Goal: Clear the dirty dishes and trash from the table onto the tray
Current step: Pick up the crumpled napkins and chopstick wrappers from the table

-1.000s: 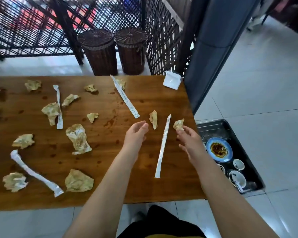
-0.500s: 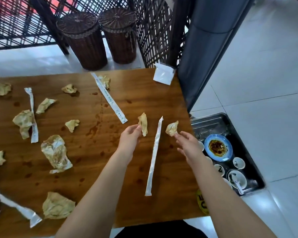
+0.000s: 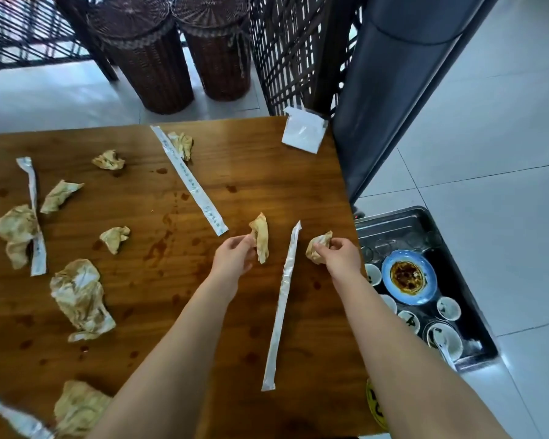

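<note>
- Pinching trash both-handed: our left hand [image 3: 235,258] is curling fingers round the left wad [image 3: 260,237], our right hand [image 3: 339,258] is gripping the right wad [image 3: 319,248].
- Both wads are sitting near the table's [image 3: 267,172] 3 o'clock edge; the tray [image 3: 400,226] is waiting on the floor beyond.
- We are judging it best lifting both clear, then dropping them low over the tray's bare 12 o'clock end.
</note>
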`<action>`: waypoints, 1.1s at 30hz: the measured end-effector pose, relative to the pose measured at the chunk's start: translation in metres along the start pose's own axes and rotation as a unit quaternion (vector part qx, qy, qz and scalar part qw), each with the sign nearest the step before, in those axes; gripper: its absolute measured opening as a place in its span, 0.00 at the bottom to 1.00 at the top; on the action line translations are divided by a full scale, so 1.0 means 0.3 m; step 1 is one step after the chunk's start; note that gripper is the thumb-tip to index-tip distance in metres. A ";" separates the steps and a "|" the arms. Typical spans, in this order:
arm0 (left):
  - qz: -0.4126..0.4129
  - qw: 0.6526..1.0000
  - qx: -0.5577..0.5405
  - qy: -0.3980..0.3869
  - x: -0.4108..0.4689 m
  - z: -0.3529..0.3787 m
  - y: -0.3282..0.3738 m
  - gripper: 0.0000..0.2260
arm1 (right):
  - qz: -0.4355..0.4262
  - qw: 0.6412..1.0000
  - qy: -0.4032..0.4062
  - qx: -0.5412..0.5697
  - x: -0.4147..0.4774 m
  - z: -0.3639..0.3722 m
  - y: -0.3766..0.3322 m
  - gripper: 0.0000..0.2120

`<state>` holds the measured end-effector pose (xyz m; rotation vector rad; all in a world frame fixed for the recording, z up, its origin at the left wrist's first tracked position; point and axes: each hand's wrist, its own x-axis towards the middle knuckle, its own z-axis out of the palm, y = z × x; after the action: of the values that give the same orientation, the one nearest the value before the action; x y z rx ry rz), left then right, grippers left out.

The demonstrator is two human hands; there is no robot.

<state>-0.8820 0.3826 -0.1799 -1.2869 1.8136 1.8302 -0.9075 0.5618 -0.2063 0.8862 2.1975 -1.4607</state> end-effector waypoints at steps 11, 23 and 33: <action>-0.008 0.999 0.018 -0.026 0.050 0.035 -0.036 0.16 | -0.007 0.983 0.051 -0.178 0.052 0.092 0.031 0.20; 0.037 0.997 0.065 -0.007 0.066 0.029 -0.032 0.15 | 0.051 0.996 -0.051 0.043 -0.001 0.031 -0.010 0.23; 0.078 0.978 0.186 0.059 0.133 0.058 -0.027 0.23 | 0.071 0.984 -0.073 0.146 -0.011 0.066 0.030 0.15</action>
<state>-0.9059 0.3843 -0.2171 -1.1590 2.2437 1.4107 -0.9000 0.5452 -0.2184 0.9710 1.8060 -1.7440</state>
